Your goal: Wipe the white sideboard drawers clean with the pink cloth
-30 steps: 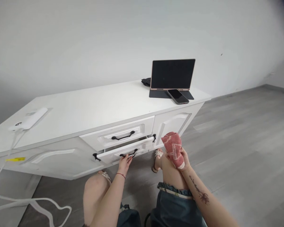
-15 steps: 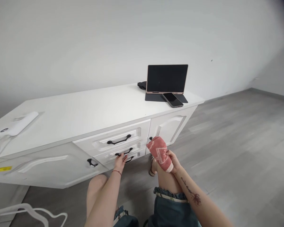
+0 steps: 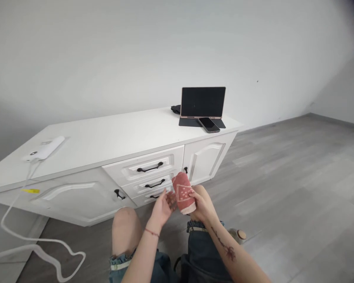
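Both hands are on one rolled-up red cloth with a white pattern, held up in front of the knees. Right hand is wrapped around its right side and lower end, fingers curled closed on it. Left hand is open, palm turned toward the cloth, fingertips just touching its left edge, not really gripping.

Right behind the hands is a white cabinet with three drawers stacked one over another, all pushed in, each with a black handle. The top drawer handle sits just above the left hand, and a cabinet door is up and to the right of the cloth.

Farther back and to the right, on the cabinet top, a dark tablet stands propped up with a phone lying flat right in front of it. Way off to the left there's a white device with a white cable trailing down to the grey floor.
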### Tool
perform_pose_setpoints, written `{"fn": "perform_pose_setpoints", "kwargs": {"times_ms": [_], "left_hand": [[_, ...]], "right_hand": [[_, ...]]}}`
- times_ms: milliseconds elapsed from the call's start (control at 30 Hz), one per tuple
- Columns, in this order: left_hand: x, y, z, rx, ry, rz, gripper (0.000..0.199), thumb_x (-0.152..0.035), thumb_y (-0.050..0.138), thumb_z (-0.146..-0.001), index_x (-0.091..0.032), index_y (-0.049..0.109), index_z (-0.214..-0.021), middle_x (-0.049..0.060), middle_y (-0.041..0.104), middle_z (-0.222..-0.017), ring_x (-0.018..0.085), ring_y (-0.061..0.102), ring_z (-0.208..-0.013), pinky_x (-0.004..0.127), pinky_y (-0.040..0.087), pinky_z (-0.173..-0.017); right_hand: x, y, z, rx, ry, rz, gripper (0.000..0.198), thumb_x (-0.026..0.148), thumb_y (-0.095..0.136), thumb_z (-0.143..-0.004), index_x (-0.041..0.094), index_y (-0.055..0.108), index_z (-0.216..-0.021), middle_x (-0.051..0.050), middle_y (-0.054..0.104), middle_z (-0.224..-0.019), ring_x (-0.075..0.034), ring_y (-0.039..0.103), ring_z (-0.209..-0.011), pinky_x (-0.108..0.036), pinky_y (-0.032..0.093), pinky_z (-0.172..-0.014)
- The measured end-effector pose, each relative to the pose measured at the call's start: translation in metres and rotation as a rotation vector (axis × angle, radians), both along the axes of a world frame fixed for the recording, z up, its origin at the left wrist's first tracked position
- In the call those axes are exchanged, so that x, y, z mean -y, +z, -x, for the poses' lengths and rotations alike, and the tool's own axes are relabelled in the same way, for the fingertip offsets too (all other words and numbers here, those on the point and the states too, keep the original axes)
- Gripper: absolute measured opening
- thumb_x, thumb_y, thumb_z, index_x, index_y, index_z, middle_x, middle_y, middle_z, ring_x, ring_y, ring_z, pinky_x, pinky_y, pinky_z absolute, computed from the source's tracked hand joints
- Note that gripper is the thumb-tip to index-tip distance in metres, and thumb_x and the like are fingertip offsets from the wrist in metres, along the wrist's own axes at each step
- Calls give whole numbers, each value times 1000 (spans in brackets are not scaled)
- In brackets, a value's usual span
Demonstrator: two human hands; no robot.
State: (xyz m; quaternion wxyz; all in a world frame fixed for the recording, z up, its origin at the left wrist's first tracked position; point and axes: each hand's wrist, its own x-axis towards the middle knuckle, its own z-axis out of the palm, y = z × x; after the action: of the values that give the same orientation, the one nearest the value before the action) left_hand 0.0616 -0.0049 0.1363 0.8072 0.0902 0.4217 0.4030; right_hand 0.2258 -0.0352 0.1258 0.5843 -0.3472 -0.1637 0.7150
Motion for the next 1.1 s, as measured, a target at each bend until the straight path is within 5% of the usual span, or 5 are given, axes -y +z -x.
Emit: {"fn": "perform_pose_setpoints", "kwargs": {"times_ms": [200,467,767,967,1100], "left_hand": [[104,54,-3,-50,166,-414,30,-33,81,-72,-18,71,-96,5,71,-95,16,64,-84,28,49,-79],[131,82,8,-337,411,-675,29,-28,84,-66,-20,70,-90,0,72,-89,15,63,-84,25,49,-80],[153,118,5,33,355,-264,23,-18,75,-63,-18,73,-86,5,77,-90,21,70,-86,34,56,-81],[157,126,1,96,427,-217,27,-11,69,-67,-17,72,-93,6,78,-94,19,72,-85,33,58,-79],[161,126,-1,101,473,-224,24,-13,68,-68,-18,72,-91,4,78,-91,19,72,-84,31,58,-78]], "right_hand": [[64,31,28,-192,74,19,28,20,69,-65,20,68,-93,-3,76,-88,-22,70,-82,-35,53,-83],[109,77,40,-58,56,-108,39,23,76,-67,24,71,-105,-2,76,-102,-23,69,-94,-36,52,-91],[128,77,37,238,-26,-194,46,45,75,-74,28,65,-116,-4,68,-122,-25,62,-113,-40,48,-101],[133,75,28,892,-329,-429,48,46,63,-86,25,57,-129,-11,61,-128,-25,57,-118,-43,46,-103],[140,85,30,901,-199,-488,41,45,54,-93,24,61,-127,-10,64,-128,-26,57,-121,-42,44,-106]]}}
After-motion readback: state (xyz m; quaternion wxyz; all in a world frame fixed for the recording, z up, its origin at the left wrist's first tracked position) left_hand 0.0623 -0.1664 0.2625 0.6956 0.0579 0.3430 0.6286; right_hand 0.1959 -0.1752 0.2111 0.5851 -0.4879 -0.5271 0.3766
